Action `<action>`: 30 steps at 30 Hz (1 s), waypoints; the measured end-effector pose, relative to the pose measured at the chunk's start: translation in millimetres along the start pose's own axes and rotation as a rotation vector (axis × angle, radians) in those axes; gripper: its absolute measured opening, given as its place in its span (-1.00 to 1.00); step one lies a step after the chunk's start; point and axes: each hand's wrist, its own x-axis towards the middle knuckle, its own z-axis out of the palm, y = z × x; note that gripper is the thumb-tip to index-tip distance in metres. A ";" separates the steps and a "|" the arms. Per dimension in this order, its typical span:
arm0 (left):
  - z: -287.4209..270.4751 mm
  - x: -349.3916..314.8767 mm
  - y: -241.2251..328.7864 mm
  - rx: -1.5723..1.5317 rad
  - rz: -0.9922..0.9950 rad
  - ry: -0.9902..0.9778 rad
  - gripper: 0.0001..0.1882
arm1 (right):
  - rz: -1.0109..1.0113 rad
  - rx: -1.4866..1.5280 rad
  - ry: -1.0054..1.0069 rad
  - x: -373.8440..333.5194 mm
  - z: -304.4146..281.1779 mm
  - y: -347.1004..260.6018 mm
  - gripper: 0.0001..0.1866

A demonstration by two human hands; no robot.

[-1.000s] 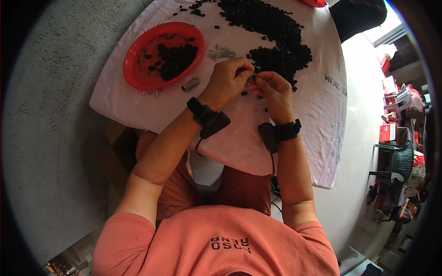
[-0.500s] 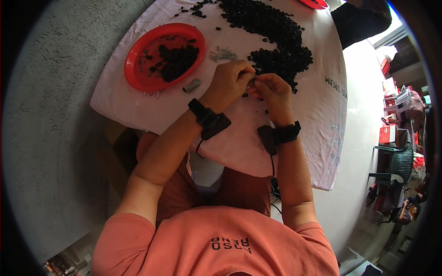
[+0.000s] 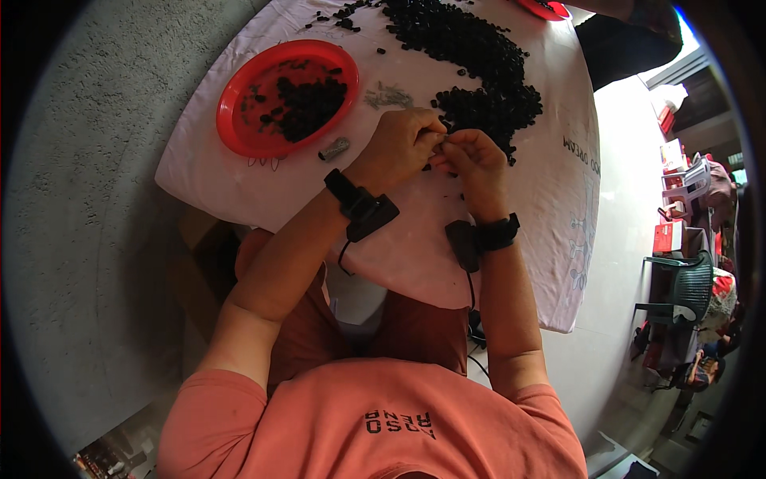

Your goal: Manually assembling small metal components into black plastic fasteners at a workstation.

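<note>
My left hand [image 3: 405, 140] and my right hand [image 3: 477, 160] meet over the table, fingertips pinched together. Whatever small dark piece they hold between them is mostly covered by the fingers, so its kind cannot be made out. Just beyond the hands spreads a large heap of small black pieces [image 3: 491, 108]. To the left of my left hand lie a scatter of thin, pale metallic pieces [image 3: 388, 96] and a short grey cylinder [image 3: 334, 148]. A round red tray [image 3: 231, 120] at the left holds more black pieces [image 3: 307, 108].
A pale printed cloth [image 3: 542, 239] covers the table. At the far right edge sits another red container [image 3: 550, 8], with a person's dark-clothed part [image 3: 626, 48] beside it. A green chair [image 3: 690, 287] and boxes stand on the floor at right. Cables hang from my wrist bands.
My hands stay pinched together at nearly the same spot, with only slight finger movement. At the far right, the other person's arm has come further into view.
</note>
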 end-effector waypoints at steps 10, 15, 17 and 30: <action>6.4 -0.7 -0.3 0.090 0.127 -0.024 -0.78 | 0.070 0.146 0.050 0.0 -6.5 5.9 -0.82; 8.8 -2.3 9.8 0.103 0.110 -0.026 -0.70 | 0.097 0.163 0.021 1.0 -8.4 3.4 -0.82; 10.0 -3.3 8.0 0.122 0.118 -0.007 -0.71 | 0.112 0.219 -0.001 0.2 -9.3 3.8 -0.83; 0.4 -2.3 8.7 0.164 0.194 -0.051 -0.76 | 0.100 0.043 -0.015 -2.8 -4.2 -5.4 -0.71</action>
